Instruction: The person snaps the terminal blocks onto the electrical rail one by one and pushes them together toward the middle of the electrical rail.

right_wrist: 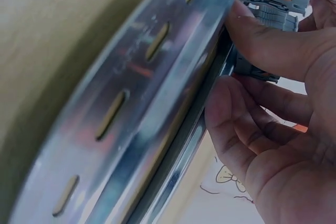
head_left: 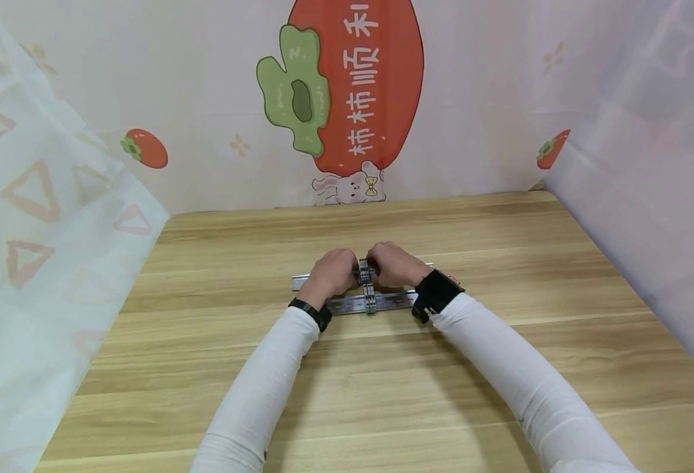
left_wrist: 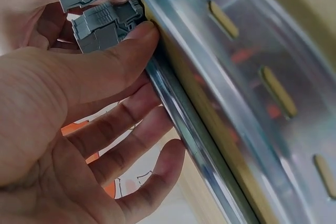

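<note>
Two slotted metal DIN rails lie across the table, one behind the other. A small stack of grey terminal blocks (head_left: 370, 299) sits on the near rail (head_left: 394, 302). Behind it, another grey stack of terminal blocks (head_left: 364, 270) is at the far rail (head_left: 301, 282), between the two hands. My left hand (head_left: 332, 272) pinches this far stack from the left, its thumb (left_wrist: 137, 38) against the blocks beside the rail. From the right, my right hand (head_left: 395, 264) pinches the same stack, thumb (right_wrist: 268, 43) by the rail edge. Fingers partly hide the far stack and rail.
The wooden table (head_left: 382, 407) extends around the rails. A pale printed curtain (head_left: 205, 131) stands along its back edge, and white sheets (head_left: 45, 263) hang at both sides. A black band (head_left: 311, 313) circles the left wrist, a black device (head_left: 437, 292) the right.
</note>
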Tool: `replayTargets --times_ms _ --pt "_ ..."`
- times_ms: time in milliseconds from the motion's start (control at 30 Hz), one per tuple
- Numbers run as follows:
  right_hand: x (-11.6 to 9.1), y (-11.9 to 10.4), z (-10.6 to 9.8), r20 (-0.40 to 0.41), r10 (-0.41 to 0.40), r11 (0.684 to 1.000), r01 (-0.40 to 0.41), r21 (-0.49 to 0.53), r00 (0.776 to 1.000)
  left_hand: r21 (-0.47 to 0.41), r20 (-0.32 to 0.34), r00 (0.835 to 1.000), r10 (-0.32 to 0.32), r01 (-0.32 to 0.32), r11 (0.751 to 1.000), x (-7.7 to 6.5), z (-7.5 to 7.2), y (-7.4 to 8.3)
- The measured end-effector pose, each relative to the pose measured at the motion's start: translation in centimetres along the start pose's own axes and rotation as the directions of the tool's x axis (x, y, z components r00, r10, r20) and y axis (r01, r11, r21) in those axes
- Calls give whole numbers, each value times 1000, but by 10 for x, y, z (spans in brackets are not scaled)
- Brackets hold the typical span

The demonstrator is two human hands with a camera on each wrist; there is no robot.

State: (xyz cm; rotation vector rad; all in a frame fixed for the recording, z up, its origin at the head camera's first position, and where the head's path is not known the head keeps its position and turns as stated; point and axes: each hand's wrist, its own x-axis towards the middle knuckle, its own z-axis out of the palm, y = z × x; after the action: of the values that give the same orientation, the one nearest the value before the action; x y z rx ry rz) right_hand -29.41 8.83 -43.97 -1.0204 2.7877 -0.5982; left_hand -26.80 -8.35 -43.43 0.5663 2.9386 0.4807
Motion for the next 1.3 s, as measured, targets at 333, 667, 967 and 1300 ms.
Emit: replayTargets --times_ms 333,667,967,1300 --pt "0 0 1 -18 16 1000 -15 21 1000 17 -1 1000 -1 1 1000 0 0 2" --pt "1 2 2 -22 13 999 -12 47 1000 4 -5 1000 -9 9 1000 0 0 1" --pt "-5 6 -3 21 -5 988 1 158 1000 -19 25 1000 -11 12 1000 -3 -3 3" --pt "-4 4 0 -43 -13 995 18 101 999 21 29 999 -21 20 1000 -3 -3 8"
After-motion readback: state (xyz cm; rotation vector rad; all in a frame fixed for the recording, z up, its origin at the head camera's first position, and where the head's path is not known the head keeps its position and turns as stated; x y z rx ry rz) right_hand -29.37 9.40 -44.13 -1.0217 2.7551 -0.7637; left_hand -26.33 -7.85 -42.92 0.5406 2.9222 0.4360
